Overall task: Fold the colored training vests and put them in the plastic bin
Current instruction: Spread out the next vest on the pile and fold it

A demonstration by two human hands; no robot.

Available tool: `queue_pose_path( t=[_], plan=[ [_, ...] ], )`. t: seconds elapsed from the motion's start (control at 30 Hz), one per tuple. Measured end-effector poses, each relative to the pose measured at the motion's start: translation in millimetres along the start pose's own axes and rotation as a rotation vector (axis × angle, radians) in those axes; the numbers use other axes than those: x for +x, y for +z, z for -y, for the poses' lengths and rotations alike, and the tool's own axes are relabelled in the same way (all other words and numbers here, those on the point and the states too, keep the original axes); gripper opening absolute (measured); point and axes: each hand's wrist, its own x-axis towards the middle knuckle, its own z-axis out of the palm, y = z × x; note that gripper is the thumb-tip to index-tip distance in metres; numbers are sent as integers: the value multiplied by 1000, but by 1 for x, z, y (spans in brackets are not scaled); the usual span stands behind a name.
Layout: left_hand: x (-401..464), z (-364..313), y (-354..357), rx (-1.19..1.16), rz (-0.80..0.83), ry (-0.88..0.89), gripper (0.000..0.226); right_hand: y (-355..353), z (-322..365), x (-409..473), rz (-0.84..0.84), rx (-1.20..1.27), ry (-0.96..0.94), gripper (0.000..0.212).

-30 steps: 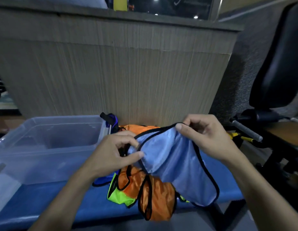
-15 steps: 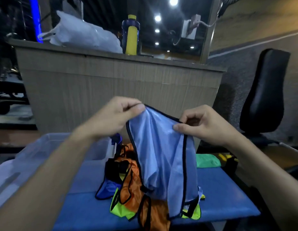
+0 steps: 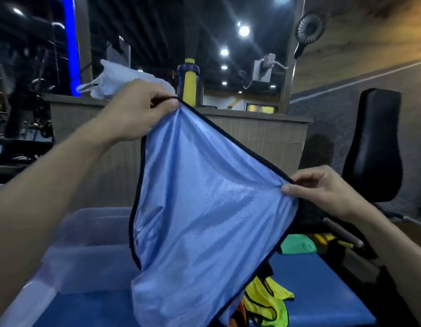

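Light blue vest [image 3: 204, 220] held up in the air, spread between my hands so I can find its edges before folding. Left hand [image 3: 138, 112] high, pinching the black trim at one corner; right hand [image 3: 322, 192] lower, pinching the opposite end. Hands well apart, cloth taut between. Plastic bin [image 3: 91, 244] sits below left on the blue bench [image 3: 322, 291]; yellow vest [image 3: 268, 305] waits beneath.

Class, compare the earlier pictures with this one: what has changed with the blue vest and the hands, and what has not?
Both hands lifted the light blue vest off the pile and spread it, left hand high, right hand lower. Each hand's grip on the black trim stayed. The plastic bin stayed put.
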Motion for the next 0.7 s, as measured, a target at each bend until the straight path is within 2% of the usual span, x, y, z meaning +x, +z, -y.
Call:
queue_pose_path(
  t=[0.1, 0.27, 0.43, 0.5, 0.7],
  plan=[
    [-13, 8, 6, -28, 52, -24, 21, -13, 3, 4, -53, -13, -13, 6],
    [-41, 18, 27, -16, 107, -48, 14, -11, -6, 10, -48, -142, -20, 15],
    [-59, 28, 37, -48, 50, -48, 12, 9, -35, 15, 15, -753, -202, 27],
    [-63, 29, 39, -43, 16, -53, 13, 20, -50, 11, 84, -869, -258, 35],
    [-73, 41, 54, -54, 31, -83, 11, 34, -84, 8, 92, -885, -230, 39]
  ],
)
